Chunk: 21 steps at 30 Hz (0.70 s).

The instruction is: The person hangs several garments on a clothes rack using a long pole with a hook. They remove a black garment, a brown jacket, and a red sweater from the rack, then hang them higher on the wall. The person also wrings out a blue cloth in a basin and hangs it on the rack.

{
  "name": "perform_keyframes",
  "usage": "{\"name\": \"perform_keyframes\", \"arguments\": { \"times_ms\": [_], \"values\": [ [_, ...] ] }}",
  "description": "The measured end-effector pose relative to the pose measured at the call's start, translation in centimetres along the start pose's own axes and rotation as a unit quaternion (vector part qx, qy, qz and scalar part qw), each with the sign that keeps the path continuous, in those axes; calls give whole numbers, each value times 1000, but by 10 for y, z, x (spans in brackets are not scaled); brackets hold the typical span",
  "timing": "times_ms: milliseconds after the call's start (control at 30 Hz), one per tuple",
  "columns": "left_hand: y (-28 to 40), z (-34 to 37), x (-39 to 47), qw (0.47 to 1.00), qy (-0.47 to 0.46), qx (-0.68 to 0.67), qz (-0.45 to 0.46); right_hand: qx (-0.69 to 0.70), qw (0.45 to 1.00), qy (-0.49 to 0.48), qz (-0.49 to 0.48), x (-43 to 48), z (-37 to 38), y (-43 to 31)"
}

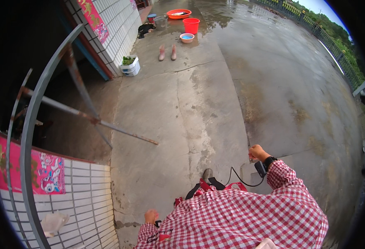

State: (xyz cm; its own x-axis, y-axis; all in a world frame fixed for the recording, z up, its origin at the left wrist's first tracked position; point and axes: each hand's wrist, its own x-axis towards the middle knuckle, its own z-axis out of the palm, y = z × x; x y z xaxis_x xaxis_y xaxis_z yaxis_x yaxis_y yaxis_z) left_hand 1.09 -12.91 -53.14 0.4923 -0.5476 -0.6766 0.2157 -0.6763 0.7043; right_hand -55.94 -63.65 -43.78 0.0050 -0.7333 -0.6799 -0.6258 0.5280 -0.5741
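My right hand (258,152) hangs out in front at the right, its fingers curled in and nothing seen in it. On that wrist sit a black band and a small black device (260,169), from which a black cable (247,184) loops to the red and black straps (205,185) at my waist. Low at my left side is my left hand (151,215), small and partly blurred, with its fingers hard to make out. A checked red and white sleeve covers each arm. One shoe tip (207,174) shows on the concrete below.
A rusty metal frame (92,119) stands at the left by a dark doorway (76,93). Ahead are a white bucket of greens (132,66), pink boots (167,53), a pink basin (187,38), a red bucket (191,26) and an orange tub (170,15). Wet concrete (282,77) spreads right.
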Motion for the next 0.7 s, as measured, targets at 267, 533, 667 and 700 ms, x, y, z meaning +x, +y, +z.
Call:
{"name": "perform_keyframes", "arguments": {
  "times_ms": [267,533,667,700],
  "values": [
    [210,99,100,997,-34,58,-24,63,997,-39,-25,43,5,-134],
    [291,91,214,986,-50,117,-109,-9,975,-147,-168,136,41,-331],
    [353,66,279,978,-53,165,-112,13,989,-87,-120,188,23,-380],
    [378,61,308,987,-57,86,-123,9,992,-70,-108,202,14,-387]
  ]
}}
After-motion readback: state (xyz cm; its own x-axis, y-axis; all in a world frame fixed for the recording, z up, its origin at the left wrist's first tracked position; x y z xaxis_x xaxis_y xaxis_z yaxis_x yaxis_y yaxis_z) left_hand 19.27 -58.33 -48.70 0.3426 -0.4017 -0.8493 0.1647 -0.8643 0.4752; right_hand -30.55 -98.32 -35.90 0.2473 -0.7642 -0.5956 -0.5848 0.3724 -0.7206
